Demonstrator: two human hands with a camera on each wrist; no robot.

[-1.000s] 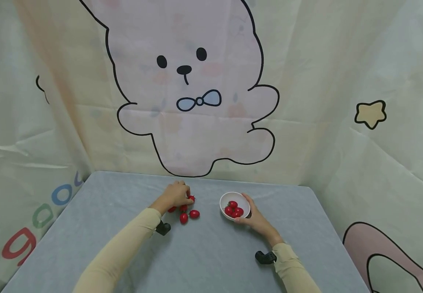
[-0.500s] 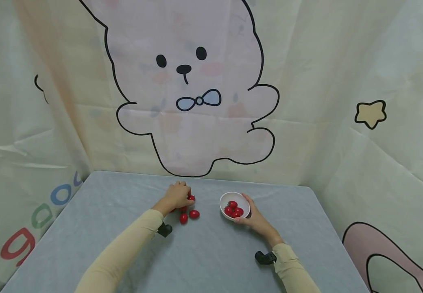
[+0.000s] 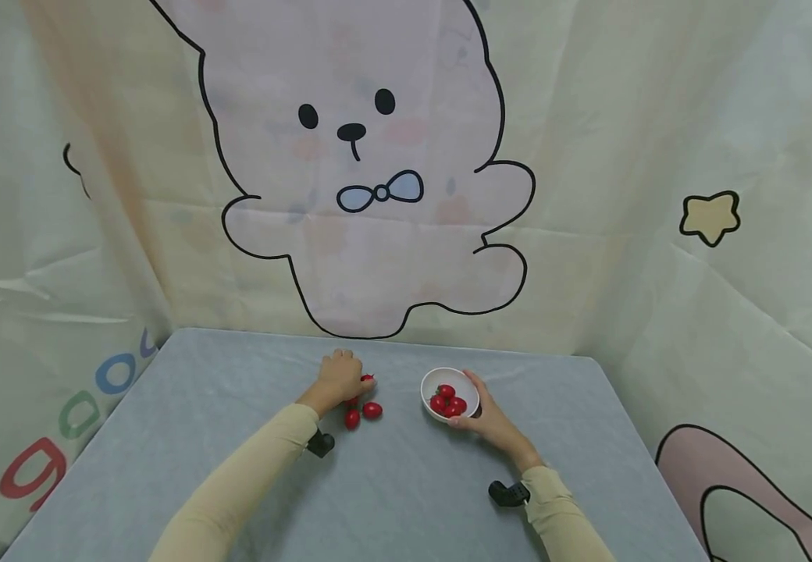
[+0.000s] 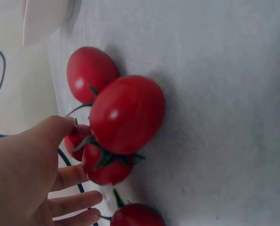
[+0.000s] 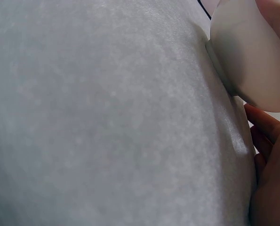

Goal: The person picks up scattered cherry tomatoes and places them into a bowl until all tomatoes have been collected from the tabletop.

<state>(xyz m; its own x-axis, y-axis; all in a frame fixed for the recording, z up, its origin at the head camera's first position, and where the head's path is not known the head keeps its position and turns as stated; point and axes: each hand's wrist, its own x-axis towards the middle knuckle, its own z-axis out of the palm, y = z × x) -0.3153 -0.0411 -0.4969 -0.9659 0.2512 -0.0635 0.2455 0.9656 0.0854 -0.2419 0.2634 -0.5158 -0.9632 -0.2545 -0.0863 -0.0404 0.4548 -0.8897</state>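
Note:
Beside a loose cluster of red cherry tomatoes (image 4: 128, 114), my left hand (image 3: 339, 378) reaches down at the left of the table. Its thumb and fingers pinch a small cherry tomato (image 4: 74, 141) at the cluster's far side; the fingertips behind it are partly hidden. Green stems show on several of the tomatoes. To the right, my right hand (image 3: 490, 421) grips a white bowl (image 3: 429, 402) by its side, thumb at the near rim and fingers around the far side. Several cherry tomatoes (image 3: 446, 392) lie inside the bowl. The right wrist view shows the bowl's outer wall and foot.
A pale blue-grey cloth (image 3: 406, 492) covers the table. Behind it hangs a curtain (image 3: 589, 257) printed with a cartoon bear, with more printed fabric at both sides. Each wrist wears a small black camera (image 3: 507, 493).
My left hand has shifted slightly toward the right and lower over the cluster, covering more of the tomatoes. My right hand and the bowl stay in place.

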